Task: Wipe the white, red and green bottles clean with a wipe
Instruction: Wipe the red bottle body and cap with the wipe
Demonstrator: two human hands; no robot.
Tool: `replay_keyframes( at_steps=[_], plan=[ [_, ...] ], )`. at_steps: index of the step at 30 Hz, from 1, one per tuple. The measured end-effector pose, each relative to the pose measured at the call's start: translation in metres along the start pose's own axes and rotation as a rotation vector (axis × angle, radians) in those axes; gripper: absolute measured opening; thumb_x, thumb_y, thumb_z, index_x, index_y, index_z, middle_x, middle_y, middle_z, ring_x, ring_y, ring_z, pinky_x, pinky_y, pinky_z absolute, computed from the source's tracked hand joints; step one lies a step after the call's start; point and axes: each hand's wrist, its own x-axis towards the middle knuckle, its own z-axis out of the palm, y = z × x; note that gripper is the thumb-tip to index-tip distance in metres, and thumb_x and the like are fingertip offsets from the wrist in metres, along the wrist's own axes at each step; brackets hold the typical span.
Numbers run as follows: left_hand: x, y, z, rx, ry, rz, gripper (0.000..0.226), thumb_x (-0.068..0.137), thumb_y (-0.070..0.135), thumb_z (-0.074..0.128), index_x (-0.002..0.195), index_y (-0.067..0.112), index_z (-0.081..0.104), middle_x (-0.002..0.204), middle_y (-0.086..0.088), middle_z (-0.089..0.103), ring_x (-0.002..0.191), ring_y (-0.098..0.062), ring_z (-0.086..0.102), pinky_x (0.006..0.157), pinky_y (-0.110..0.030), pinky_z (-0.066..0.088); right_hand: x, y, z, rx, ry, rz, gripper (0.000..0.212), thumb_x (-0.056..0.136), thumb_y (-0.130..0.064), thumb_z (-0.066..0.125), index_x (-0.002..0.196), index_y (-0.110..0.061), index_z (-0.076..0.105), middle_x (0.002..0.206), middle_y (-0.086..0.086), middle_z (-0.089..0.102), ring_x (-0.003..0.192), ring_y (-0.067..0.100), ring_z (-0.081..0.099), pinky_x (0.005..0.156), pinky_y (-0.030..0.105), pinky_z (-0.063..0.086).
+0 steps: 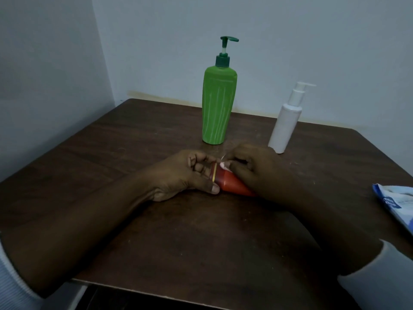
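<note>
one red bottle (232, 184) in left grip (185, 173), wipe (224, 165) under right grip (252, 168)

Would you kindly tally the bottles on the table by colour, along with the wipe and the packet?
Green pump bottle: 1
White pump bottle: 1
Red bottle: 1
Wipe: 1
Blue-and-white packet: 1
Total: 5

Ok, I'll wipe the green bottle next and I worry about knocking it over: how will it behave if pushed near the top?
The green bottle stands tall on a narrow base, so a push up high would probably tip it. Its smooth plastic sides may slip when gripped.
</note>
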Motion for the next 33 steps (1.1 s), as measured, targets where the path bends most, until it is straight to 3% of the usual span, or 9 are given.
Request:
replay_keyframes(
  at_steps=[2, 5, 9, 17, 21, 25, 27, 29, 33],
  plan=[
    [0.001, -0.001, 0.004, -0.008, 0.003, 0.000, 0.057, 0.072, -0.018, 0.080, 0.121, 0.009, 0.072, 0.124, -0.026, 0.070, 0.123, -0.041, 0.064, 0.094, -0.039, 0.060, -0.002, 0.004, 0.001, -0.046, 0.012, 0.027, 0.023, 0.099, -0.035, 0.053, 0.107, -0.020, 0.069, 0.105, -0.003, 0.065, 0.097, 0.014, 0.060, 0.088, 0.035, 0.050],
    [0.002, -0.001, 0.009, -0.023, 0.006, 0.019, 0.056, 0.075, -0.021, 0.076, 0.124, 0.006, 0.070, 0.123, -0.028, 0.070, 0.120, -0.040, 0.066, 0.094, -0.038, 0.060, -0.010, 0.002, -0.008, -0.044, -0.047, -0.095, 0.016, 0.095, -0.028, 0.061, 0.108, -0.023, 0.071, 0.110, -0.005, 0.066, 0.100, 0.011, 0.060, 0.087, 0.030, 0.049],
    [0.000, 0.002, 0.008, -0.021, 0.023, 0.029, 0.055, 0.076, -0.025, 0.073, 0.123, 0.005, 0.070, 0.117, -0.027, 0.073, 0.104, -0.030, 0.072, 0.085, -0.032, 0.063, -0.012, -0.004, -0.014, -0.111, -0.193, -0.248, 0.008, 0.090, -0.024, 0.068, 0.096, -0.024, 0.074, 0.106, -0.007, 0.067, 0.092, 0.012, 0.063, 0.078, 0.039, 0.055],
    [-0.003, -0.001, 0.006, 0.068, 0.025, 0.026, 0.054, 0.071, -0.012, 0.085, 0.120, 0.005, 0.071, 0.119, -0.031, 0.070, 0.109, -0.040, 0.070, 0.092, -0.040, 0.061, 0.001, -0.008, 0.004, -0.014, 0.072, 0.066, 0.020, 0.096, -0.032, 0.060, 0.110, -0.025, 0.072, 0.110, -0.005, 0.068, 0.102, 0.011, 0.060, 0.092, 0.035, 0.049],
    [0.000, -0.005, 0.010, 0.090, 0.031, 0.058, 0.051, 0.073, -0.013, 0.084, 0.120, -0.003, 0.069, 0.119, -0.033, 0.069, 0.117, -0.050, 0.065, 0.103, -0.054, 0.053, -0.008, -0.019, -0.001, -0.053, -0.009, -0.073, 0.018, 0.096, -0.024, 0.060, 0.105, -0.021, 0.075, 0.109, -0.001, 0.070, 0.098, 0.014, 0.062, 0.088, 0.034, 0.048],
    [0.001, -0.001, 0.010, 0.074, 0.017, 0.075, 0.048, 0.071, -0.015, 0.084, 0.115, 0.002, 0.073, 0.112, -0.027, 0.074, 0.099, -0.031, 0.073, 0.093, -0.039, 0.061, -0.013, -0.020, -0.010, -0.118, -0.152, -0.203, 0.017, 0.093, -0.018, 0.065, 0.107, -0.017, 0.075, 0.112, 0.001, 0.070, 0.099, 0.018, 0.064, 0.085, 0.033, 0.051],
    [0.000, 0.000, 0.006, 0.083, 0.023, 0.094, 0.050, 0.070, -0.015, 0.085, 0.115, -0.001, 0.070, 0.111, -0.027, 0.074, 0.095, -0.028, 0.074, 0.088, -0.036, 0.062, -0.005, -0.021, -0.006, -0.086, -0.096, -0.138, 0.021, 0.096, -0.020, 0.062, 0.113, -0.018, 0.074, 0.118, 0.001, 0.068, 0.105, 0.015, 0.063, 0.091, 0.025, 0.046],
    [-0.003, -0.001, 0.001, 0.086, 0.030, 0.098, 0.054, 0.067, -0.014, 0.087, 0.116, -0.001, 0.068, 0.109, -0.028, 0.073, 0.091, -0.027, 0.074, 0.084, -0.036, 0.064, 0.003, -0.021, -0.002, -0.065, -0.016, -0.069, 0.022, 0.098, -0.027, 0.060, 0.113, -0.019, 0.074, 0.116, 0.000, 0.069, 0.105, 0.014, 0.062, 0.094, 0.030, 0.047],
    [-0.003, -0.007, 0.004, 0.093, 0.054, 0.085, 0.063, 0.066, -0.012, 0.089, 0.121, 0.010, 0.066, 0.101, -0.016, 0.077, 0.087, -0.022, 0.074, 0.075, -0.031, 0.063, -0.005, -0.003, -0.016, -0.010, -0.038, 0.044, 0.018, 0.093, -0.037, 0.062, 0.101, -0.025, 0.072, 0.102, -0.010, 0.069, 0.092, 0.004, 0.062, 0.084, 0.032, 0.053]
  ],
)
